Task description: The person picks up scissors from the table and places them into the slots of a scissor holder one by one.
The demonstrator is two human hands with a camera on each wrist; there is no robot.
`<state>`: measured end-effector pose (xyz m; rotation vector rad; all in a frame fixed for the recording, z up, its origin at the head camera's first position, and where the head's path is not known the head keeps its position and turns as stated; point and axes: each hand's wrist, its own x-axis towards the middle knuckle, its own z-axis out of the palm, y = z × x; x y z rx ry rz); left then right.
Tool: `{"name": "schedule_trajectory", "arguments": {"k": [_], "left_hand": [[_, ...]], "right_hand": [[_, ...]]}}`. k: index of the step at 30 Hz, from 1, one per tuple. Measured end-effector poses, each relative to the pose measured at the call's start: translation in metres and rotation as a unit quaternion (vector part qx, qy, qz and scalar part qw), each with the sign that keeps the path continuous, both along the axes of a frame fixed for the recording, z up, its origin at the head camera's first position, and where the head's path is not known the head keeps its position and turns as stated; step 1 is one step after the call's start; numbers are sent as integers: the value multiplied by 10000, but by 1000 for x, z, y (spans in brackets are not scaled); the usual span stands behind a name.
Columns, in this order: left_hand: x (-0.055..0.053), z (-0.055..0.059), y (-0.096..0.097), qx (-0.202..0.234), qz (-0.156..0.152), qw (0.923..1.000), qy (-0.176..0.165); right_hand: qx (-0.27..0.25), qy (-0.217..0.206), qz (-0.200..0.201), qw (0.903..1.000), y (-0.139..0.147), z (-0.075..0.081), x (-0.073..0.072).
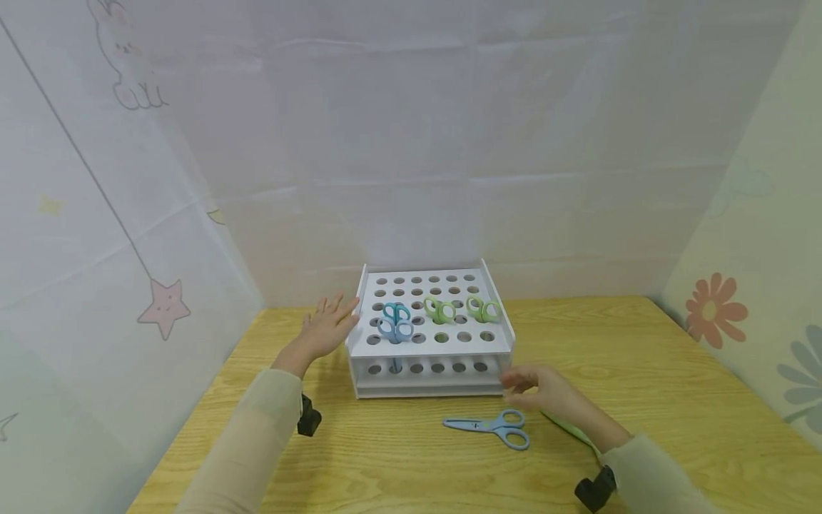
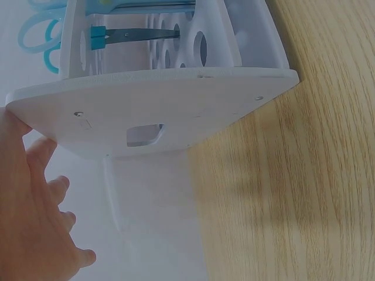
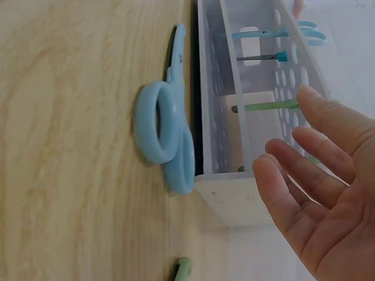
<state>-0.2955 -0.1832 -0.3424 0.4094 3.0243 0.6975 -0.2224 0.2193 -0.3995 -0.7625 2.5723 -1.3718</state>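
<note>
A white rack [image 1: 449, 348] with rows of round holes stands on the table. My left hand [image 1: 329, 327] is at its left side, fingers straight, with the thumb at the panel's edge in the left wrist view. My right hand [image 1: 546, 392] hovers by the front right corner, fingers loosely bent and holding nothing. Handles up in the rack are light blue scissors [image 1: 387, 329], teal scissors [image 1: 389, 310] and two green pairs, the middle green scissors [image 1: 447, 312] and the right green scissors [image 1: 491, 311]. Light blue scissors [image 1: 491, 425] lie flat before the rack.
Partly hidden beneath the right wrist lies a slim green object [image 1: 571, 430], its rounded tip [image 3: 184, 268] showing in the right wrist view. Pale printed cloth [image 1: 424, 143] hangs behind the wooden table [image 1: 385, 457] and along both sides.
</note>
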Motion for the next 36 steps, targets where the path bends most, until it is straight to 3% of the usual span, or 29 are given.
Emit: {"name": "schedule_trajectory", "arguments": {"k": [13,22,36], "left_hand": [[1,1,0,-54,22,10000,-11],[2,1,0,48,-59,10000,10],[0,0,-1,1,-15,10000,9]], "right_hand": [[-43,-509,-126,9986,5,-15,1],[-72,-466,-57,9989,7,-22,1],[533,-449,16,9976,8,-36,0]]}}
